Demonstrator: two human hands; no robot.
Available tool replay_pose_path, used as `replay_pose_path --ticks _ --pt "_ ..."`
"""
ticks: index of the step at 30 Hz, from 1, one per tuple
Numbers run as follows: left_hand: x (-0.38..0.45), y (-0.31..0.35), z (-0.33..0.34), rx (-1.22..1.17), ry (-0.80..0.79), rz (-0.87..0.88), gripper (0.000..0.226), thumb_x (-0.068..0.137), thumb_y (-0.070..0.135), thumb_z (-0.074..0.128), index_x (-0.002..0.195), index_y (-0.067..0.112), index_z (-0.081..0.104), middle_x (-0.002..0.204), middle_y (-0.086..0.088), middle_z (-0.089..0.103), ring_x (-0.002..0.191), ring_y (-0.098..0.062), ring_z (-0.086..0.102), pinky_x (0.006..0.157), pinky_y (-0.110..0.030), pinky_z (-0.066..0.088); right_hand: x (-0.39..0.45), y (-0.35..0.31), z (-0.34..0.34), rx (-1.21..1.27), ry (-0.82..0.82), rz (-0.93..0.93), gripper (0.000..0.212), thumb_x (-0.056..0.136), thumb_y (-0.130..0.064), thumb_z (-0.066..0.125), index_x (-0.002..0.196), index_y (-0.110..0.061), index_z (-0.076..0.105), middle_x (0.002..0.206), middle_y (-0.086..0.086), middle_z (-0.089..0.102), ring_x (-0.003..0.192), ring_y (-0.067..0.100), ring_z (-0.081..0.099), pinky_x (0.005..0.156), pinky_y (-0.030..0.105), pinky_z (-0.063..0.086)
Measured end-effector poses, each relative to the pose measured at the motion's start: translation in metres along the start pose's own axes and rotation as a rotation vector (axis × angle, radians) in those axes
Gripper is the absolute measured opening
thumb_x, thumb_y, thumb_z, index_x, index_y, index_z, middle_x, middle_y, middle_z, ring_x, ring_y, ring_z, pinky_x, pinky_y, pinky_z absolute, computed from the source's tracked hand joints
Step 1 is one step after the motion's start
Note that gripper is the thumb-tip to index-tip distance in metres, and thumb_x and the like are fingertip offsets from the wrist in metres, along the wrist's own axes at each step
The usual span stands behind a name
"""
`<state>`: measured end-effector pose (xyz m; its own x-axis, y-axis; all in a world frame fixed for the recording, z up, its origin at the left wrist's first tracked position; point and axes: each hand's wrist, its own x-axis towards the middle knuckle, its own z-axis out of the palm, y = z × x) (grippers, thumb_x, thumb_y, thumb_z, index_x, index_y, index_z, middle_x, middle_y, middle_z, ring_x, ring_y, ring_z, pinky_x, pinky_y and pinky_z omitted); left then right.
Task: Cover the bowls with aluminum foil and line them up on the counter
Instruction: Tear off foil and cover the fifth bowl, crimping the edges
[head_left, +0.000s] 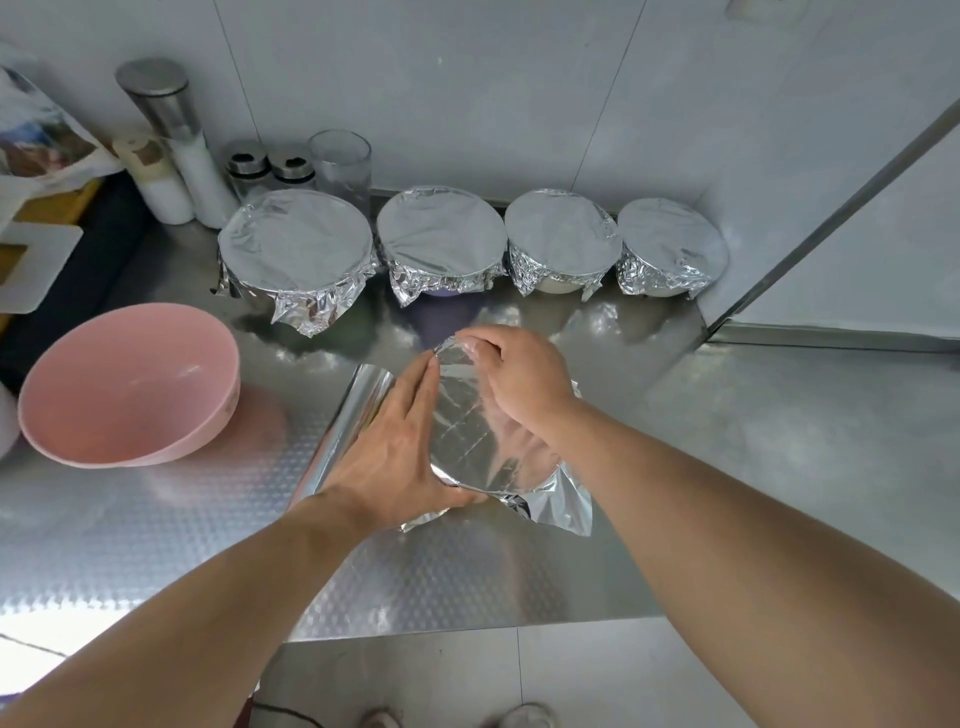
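The foil sheet (498, 431) lies over a bowl hidden beneath it, in front of the four covered bowls (441, 239). Left hand (395, 441) presses flat on it; right hand (519, 379) pinches its far edge. Foil is light, tears easily: crimp at the rim.

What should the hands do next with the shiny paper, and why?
Probably fold the foil down round the bowl's near edge. The left hand lies flat on one side, the right hand pinches the far edge, but a loose corner sticks out in front.
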<state>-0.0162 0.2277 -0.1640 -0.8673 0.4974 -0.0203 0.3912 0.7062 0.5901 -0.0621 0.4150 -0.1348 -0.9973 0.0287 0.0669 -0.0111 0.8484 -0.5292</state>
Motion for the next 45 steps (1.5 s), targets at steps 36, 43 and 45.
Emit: replay_pose_path --ticks 36,43,45 --pt "-0.003 0.015 0.007 0.007 -0.030 -0.092 0.164 0.047 0.088 0.078 0.161 0.022 -0.019 0.167 0.014 -0.008 0.155 -0.017 0.016 0.125 -0.036 0.024 -0.087 0.036 0.023 0.868 0.492 0.622 0.033 0.090 -0.051 0.054 0.120 -0.047 0.067 0.086 -0.016 0.056 0.085 0.010 0.050 0.086 0.035 0.045" --pt "-0.004 0.018 0.006 -0.009 -0.038 -0.095 0.163 0.047 0.088 0.077 0.161 0.021 -0.019 0.165 0.017 -0.012 0.156 -0.017 0.014 0.123 -0.034 0.022 -0.094 0.023 0.016 0.901 0.545 0.720 0.033 0.104 -0.034 0.055 0.130 -0.020 0.069 0.125 -0.006 0.071 0.111 0.008 0.065 0.108 0.039 0.049" --pt "-0.006 0.017 0.008 -0.019 -0.023 -0.090 0.162 0.048 0.086 0.079 0.162 0.021 -0.017 0.166 0.015 -0.009 0.156 -0.017 0.013 0.124 -0.035 0.022 -0.091 0.023 0.016 0.925 0.551 0.750 0.032 0.104 -0.032 0.056 0.129 -0.017 0.070 0.124 -0.003 0.072 0.117 0.012 0.066 0.107 0.038 0.049"
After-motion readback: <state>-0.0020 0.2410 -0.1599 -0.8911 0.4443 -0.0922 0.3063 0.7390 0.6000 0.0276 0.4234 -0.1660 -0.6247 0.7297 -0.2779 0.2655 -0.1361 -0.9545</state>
